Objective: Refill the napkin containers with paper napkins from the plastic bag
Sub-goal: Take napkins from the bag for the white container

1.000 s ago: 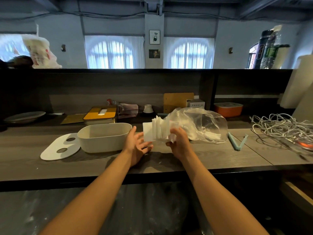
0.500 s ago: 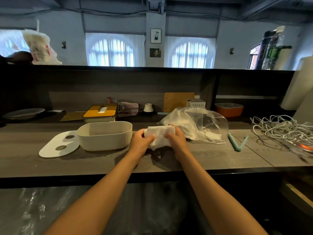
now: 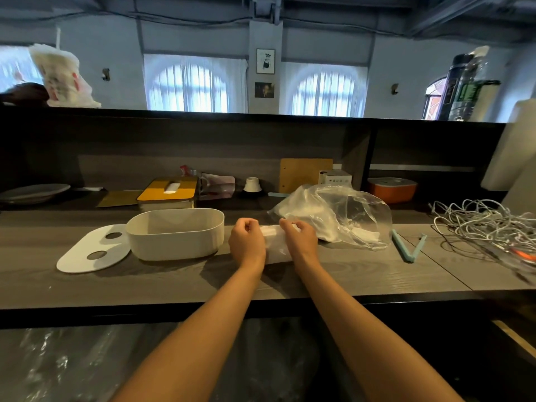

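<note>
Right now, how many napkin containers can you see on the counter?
2: an open white container left of the left hand, its lid off beside it, and a yellow-lidded container behind it. Others may be hidden.

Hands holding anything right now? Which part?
Yes. The left hand and right hand grip the napkin stack by its opposite ends, beside the white container.

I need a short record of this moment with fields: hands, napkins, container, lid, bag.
hands: left hand and right hand both grip the napkin stack
napkins: napkin stack held between the hands, over the counter
container: white container open, left of the hands
lid: white lid flat beside it
bag: plastic bag right of the hands
</note>
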Demonstrator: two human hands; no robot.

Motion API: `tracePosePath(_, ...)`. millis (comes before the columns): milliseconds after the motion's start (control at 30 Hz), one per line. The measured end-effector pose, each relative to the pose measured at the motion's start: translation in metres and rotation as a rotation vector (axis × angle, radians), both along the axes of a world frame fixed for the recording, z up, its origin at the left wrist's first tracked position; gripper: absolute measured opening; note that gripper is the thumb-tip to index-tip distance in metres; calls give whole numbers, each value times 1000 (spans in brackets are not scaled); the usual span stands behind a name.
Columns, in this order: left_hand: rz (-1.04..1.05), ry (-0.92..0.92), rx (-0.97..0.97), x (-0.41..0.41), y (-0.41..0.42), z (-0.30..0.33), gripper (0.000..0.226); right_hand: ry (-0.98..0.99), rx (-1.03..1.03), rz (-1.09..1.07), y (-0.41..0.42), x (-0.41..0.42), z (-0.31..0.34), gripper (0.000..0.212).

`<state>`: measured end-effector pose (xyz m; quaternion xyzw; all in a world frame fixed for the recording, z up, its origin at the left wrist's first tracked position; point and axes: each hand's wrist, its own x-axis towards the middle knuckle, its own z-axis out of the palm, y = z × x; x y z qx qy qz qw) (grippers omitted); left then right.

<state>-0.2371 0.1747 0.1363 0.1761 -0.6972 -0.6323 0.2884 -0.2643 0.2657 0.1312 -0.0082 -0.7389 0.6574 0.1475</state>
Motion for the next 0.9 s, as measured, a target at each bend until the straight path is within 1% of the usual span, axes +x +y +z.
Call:
tracePosePath(67,-64,22,51,0,-2,0,15,2,-21,29,0,-1,0,19)
tracePosePath(100,-85,15,38,-1,-2,-1,13,-4,-25,33,0,0,1,17)
tracePosePath(167,-63,6,-2,-1,-4,-2,11,-16,-27,7,0,-1,2,13)
tracePosePath(233,-27,7,21,0,-5,-1,15,-25,-33,1,1,-1,3,14)
tracePosePath(300,-69,11,20,0,-4,0,14,-15,2,48,0,1,4,16)
tracePosePath(333,-103,0,-33,1,-2,1,15,-5,37,59,-1,3,5,17)
tracePosePath(367,-125,-19,-113,2,0,0,18,9,69,49,-2,5,5,24)
tracePosePath(467,-101,-77,-338,4,4,-1,36,49,117,-27,1,11,5,48)
tracePosePath(567,-45,-105,-404,6,7,2,50,83,128,-69,6,20,6,56)
tracePosePath(633,-20,-115,-358,7,7,7,50,106,68,-26,8,29,10,52)
tracePosePath(667,-4,-124,-313,7,7,10,48,104,43,19,10,34,13,46)
tracePosePath(700,13,-131,-261,6,5,12,45,111,39,68,12,36,14,37)
tracePosePath(767,21,-138,-185,4,3,17,43,66,65,207,19,42,17,8)
tracePosePath(800,-8,-141,-178,4,2,20,44,14,71,264,24,44,17,10)
tracePosePath(833,-66,-137,-189,4,2,21,47,-34,52,293,30,44,17,17)
tracePosePath(900,-241,-91,-255,4,3,22,49,-95,-54,296,43,43,21,22)
